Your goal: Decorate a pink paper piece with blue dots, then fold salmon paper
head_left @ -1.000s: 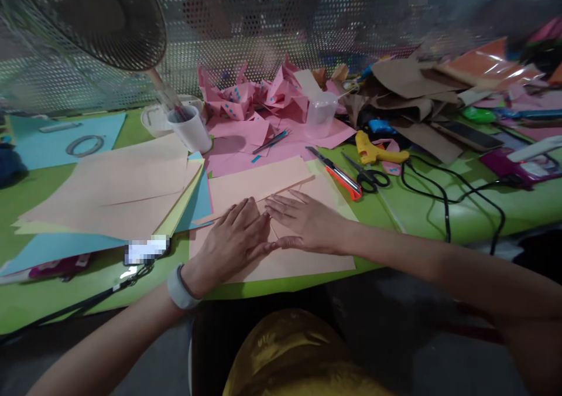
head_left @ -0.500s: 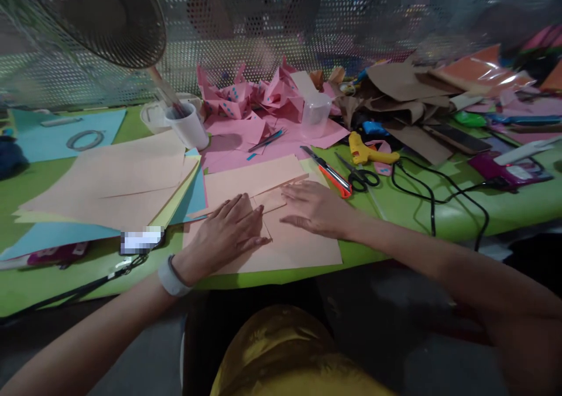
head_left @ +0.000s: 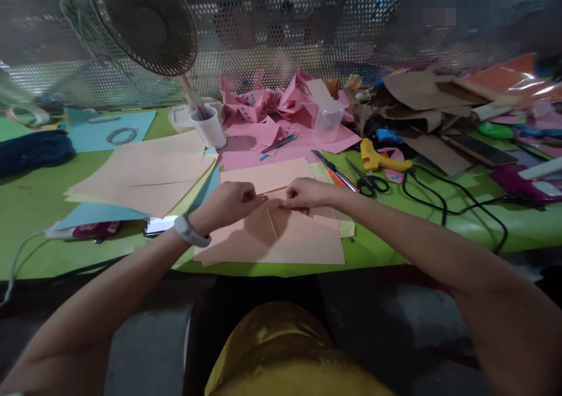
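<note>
Peach paper sheets (head_left: pixel 302 246) lie on the green table in front of me, with creases or cut lines across the top one. My left hand (head_left: pixel 235 202) is closed, thumb and fingers pinching a small folded peach paper piece (head_left: pixel 276 198) at its left side. My right hand (head_left: pixel 305 195) pinches the same piece from the right, fingers curled. The piece is raised a little and partly hidden by the fingers. Just right of my right hand lie an orange utility knife (head_left: pixel 336 172) and black-handled scissors (head_left: pixel 369 182).
A yellow glue gun (head_left: pixel 381 159) with a black cord lies to the right. Stacked peach sheets (head_left: pixel 136 173) and a phone (head_left: pixel 160 225) are at left. Behind stand a white cup (head_left: pixel 208 127), a fan (head_left: pixel 147 24), pink folded paper (head_left: pixel 252 103) and brown paper scraps (head_left: pixel 417 97).
Both hands went from lying flat on the peach paper to pinching and lifting the small folded piece. The view has shifted slightly to the left.
</note>
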{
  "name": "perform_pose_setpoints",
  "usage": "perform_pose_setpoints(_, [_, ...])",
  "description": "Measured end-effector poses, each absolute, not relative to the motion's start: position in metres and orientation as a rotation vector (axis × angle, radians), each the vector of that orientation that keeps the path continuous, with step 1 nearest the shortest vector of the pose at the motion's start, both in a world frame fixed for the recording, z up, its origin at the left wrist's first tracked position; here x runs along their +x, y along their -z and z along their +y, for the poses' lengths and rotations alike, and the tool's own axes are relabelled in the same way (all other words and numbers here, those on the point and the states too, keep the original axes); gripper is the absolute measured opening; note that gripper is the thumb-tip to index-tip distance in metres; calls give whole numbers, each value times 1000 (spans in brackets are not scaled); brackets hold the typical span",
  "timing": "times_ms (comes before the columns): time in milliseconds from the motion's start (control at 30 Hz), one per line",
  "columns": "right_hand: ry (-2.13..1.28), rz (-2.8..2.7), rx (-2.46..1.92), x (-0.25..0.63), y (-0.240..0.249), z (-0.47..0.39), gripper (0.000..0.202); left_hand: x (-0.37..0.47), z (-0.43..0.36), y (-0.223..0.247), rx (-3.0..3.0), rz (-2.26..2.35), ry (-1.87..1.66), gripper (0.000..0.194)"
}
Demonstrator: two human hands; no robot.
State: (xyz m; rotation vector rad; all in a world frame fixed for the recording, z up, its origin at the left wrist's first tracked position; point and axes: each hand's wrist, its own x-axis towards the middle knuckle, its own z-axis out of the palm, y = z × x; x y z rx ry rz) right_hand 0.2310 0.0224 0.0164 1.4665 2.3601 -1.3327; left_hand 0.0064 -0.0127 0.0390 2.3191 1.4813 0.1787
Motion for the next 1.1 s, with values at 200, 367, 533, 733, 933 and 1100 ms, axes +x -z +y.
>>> perform_pose_setpoints(200, [1363, 2329, 1492, 229, -17, 22, 34, 26, 7, -31, 1892, 1422, 78, 44])
perform_pose_setpoints(367, [1404, 2292, 1498, 229, -15, 25, 36, 22, 4, -17, 1737, 1385, 74, 54])
perform_pose_setpoints(533, [1580, 2093, 1577, 226, -14, 31, 38, 17, 13, -17, 1568, 1296, 77, 47])
perform_pose_setpoints(733, [1502, 2066, 1724, 218, -17, 31, 43, 12, 15, -15, 1493, 1242, 81, 38])
perform_pose_setpoints(933, [1351, 2151, 1673, 215, -18, 34, 48, 15, 5, -15, 1526, 1298, 30, 54])
perform_pose_setpoints(1100, [1288, 2184, 1639, 215, -20, 34, 52, 22, 7, -16, 1560, 1377, 55, 59])
